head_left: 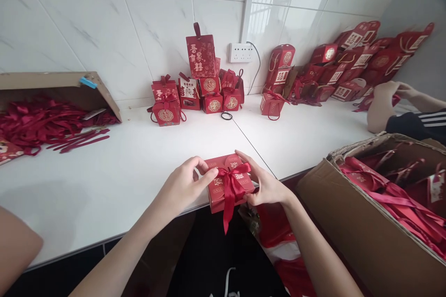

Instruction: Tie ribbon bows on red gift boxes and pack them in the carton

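Observation:
A flat red gift box (217,198) with gold characters is held over the front edge of the white counter. Tied round it is a red satin ribbon (232,186), its bow on top and one tail hanging down past the front side. My left hand (186,183) pinches the box's left side, thumb lying on top by the bow's left loop. On the other side, my right hand (266,185) grips the right edge, fingers behind and thumb at the near corner. The box's underside is hidden.
At left, a cardboard box (108,97) spills red ribbons (38,120). Red gift boxes (167,113) stand along the wall, with more stacked (351,62) at right. A power strip (240,53) hangs there. An open carton (334,213) stands near right. Another person's hands (385,97) work beyond it.

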Tool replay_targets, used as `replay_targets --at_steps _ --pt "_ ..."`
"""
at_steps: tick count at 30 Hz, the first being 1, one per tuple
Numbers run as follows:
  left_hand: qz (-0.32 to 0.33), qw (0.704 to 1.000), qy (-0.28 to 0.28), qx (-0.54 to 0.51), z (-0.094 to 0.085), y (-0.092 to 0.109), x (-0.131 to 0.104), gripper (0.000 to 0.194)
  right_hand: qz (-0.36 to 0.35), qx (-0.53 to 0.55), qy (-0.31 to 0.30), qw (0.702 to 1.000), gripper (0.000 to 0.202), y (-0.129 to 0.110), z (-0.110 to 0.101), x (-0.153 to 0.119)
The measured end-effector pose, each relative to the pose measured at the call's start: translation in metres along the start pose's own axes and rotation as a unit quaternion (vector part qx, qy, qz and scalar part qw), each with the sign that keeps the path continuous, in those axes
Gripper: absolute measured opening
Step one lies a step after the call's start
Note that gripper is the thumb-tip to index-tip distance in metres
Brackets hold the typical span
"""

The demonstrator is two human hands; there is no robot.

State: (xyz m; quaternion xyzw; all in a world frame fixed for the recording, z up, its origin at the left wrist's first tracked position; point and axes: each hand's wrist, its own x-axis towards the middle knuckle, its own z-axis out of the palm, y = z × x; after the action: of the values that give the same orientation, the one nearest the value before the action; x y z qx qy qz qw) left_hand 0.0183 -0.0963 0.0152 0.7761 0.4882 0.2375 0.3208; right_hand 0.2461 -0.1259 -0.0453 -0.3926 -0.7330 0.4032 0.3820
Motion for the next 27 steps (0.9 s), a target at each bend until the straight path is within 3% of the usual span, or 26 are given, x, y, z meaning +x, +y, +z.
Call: replay_targets --at_steps 9,12,14,16,18,21,27 --pt "0.025 0.997 0.068 -0.035 0.016 0.007 -0.016 0.023 -0.034 -0.116 0.088 0.989 0.098 -0.012 0.010 -0.019" --pt "0.109 0.985 0.136 -0.001 0.024 0.015 -0.028 0.015 -0.042 -0.146 0.124 0.981 0.099 -0.018 0.014 -0.027" --pt "0.245 0.946 0.203 0.062 0.031 0.020 -0.034 0.005 -0.049 -0.161 0.145 0.975 0.100 -0.021 0.015 -0.032" --pt "0.375 0.884 0.246 0.132 0.039 0.023 -0.040 0.012 -0.056 -0.173 0.165 0.969 0.102 -0.025 0.015 -0.037" --pt "0.454 0.833 0.262 0.176 0.045 0.026 -0.044 0.017 -0.073 -0.178 0.186 0.963 0.103 -0.029 0.015 -0.041" --pt "0.513 0.798 0.263 0.178 0.048 0.033 -0.050 0.018 -0.115 -0.167 0.212 0.956 0.104 -0.036 0.014 -0.047" --pt "0.537 0.789 0.257 0.155 0.043 0.052 -0.059 0.015 -0.121 -0.158 0.234 0.952 0.103 -0.046 0.014 -0.060"
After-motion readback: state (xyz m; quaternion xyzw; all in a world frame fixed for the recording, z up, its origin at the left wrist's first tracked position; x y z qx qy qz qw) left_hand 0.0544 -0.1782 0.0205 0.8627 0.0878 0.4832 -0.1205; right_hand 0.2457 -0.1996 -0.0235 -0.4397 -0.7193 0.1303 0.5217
